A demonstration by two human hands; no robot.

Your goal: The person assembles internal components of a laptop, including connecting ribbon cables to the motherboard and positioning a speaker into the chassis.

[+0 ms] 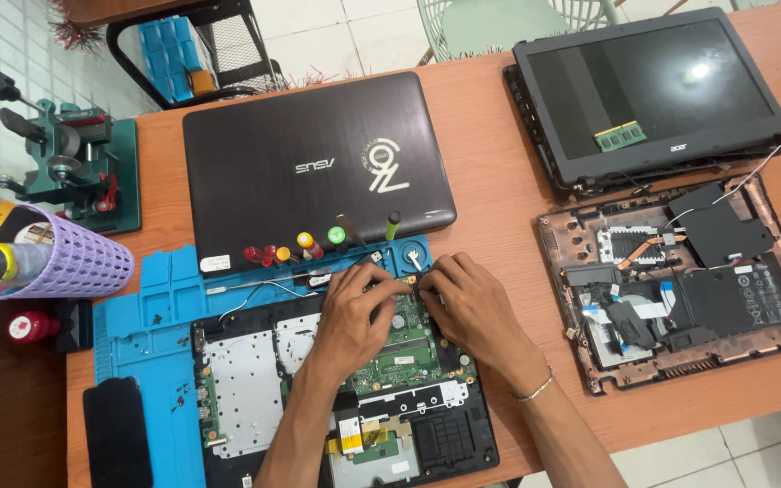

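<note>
Left hand: the left hand (354,312) lies palm down on the green rectangular circuit board (399,352), fingers bent and bunched at the board's far edge; whether they pinch anything I cannot tell.
Right hand: the right hand (467,303) lies just beside the left one, fingertips nearly touching it over the same far edge of the board; fingers curled, their hold hidden. A thin silver bracelet (535,389) circles its wrist.
Board: it sits inside the opened black laptop base (445,443), between a bare silver metal plate (246,380) on the left and the black plastic frame on the right.
Mat: the base rests on a blue rubber work mat (151,316), which reaches past the board to the left and the far side.
Screwdrivers: a row of small screwdrivers with red, yellow and green knob handles (305,244) stands along the mat's far edge, just beyond the board.
Closed laptop: a dark grey closed laptop (314,163) lies beyond the board, behind the screwdrivers.
Second machine: well to the right of the board lies another stripped laptop chassis with a brownish frame (680,280), its black screen panel (653,90) beyond it carrying a small green memory stick (621,136).
Basket: a lilac perforated plastic basket (56,262) lies far left of the board, near a green metal bench tool (70,163).
</note>
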